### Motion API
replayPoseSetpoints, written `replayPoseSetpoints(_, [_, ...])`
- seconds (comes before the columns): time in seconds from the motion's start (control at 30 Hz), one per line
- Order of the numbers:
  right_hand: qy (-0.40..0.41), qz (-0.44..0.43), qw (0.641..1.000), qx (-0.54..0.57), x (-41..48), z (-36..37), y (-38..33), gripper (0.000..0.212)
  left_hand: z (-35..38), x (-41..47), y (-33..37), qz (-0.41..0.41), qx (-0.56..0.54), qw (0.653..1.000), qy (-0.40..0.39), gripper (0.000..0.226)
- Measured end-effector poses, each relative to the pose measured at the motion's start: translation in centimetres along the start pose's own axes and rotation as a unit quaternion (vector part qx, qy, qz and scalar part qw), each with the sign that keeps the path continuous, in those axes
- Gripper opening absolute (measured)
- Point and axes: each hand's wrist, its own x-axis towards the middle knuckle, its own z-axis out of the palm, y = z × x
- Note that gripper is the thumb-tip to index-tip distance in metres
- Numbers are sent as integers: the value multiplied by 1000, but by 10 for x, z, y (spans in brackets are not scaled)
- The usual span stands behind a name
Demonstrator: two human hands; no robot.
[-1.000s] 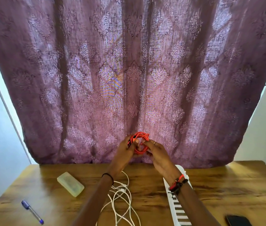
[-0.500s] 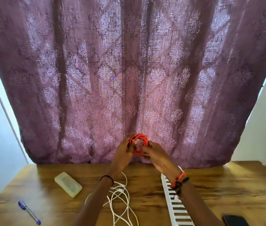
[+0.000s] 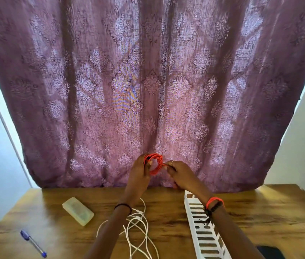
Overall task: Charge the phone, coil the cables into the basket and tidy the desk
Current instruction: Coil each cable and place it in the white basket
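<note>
The left hand is raised above the worktop, in front of the curtain. Its fingers and thumb are curled round a small coil of red cable, gripping the loops on their left side. The right hand is just beside it at the same height. Its thumb and forefinger pinch a short strand that runs out from the right side of the coil, and its other fingers are bent. There is a ring on one of its fingers. The two hands are close together but do not touch; only the cable joins them.

Below the left forearm a white cable lies loose and tangled on the worktop. A white slotted basket stands under the right wrist, partly hidden by the arm; what is inside cannot be seen. A dark phone shows at the lower right edge, near the basket. To the left lie a pale translucent case and, nearer the corner, a blue pen, well apart from the cables.
</note>
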Motion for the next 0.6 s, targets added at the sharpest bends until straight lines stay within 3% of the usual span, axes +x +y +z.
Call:
replayPoseSetpoints(0.07, [24, -6, 1000, -3, 1, -2, -1, 20, -1, -1, 0, -19, -34, 999, 6, 45])
replayPoseSetpoints(0.17, [132, -41, 989, -51, 3, 1, 7, 20, -1, -2, 2, -57, -85, 995, 9, 47])
replayPoseSetpoints(0.27, [147, 15, 987, -58, 0, 10, 10, 24, 7, -5, -2, -117, -154, 981, 27, 41])
replayPoseSetpoints(0.37, [176, 36, 981, -72, 2, 23, 9, 31, 19, -10, -1, -187, -261, 945, 58, 28])
replayPoseSetpoints(0.5, [177, 60, 982, 26, -5, 35, -4, 44, 35, -18, 5, -226, -348, 904, 105, 16])
replayPoseSetpoints(0.6, [172, 104, 967, 153, -10, 42, -8, 35, 38, -24, 5, -232, -385, 888, 100, 22])
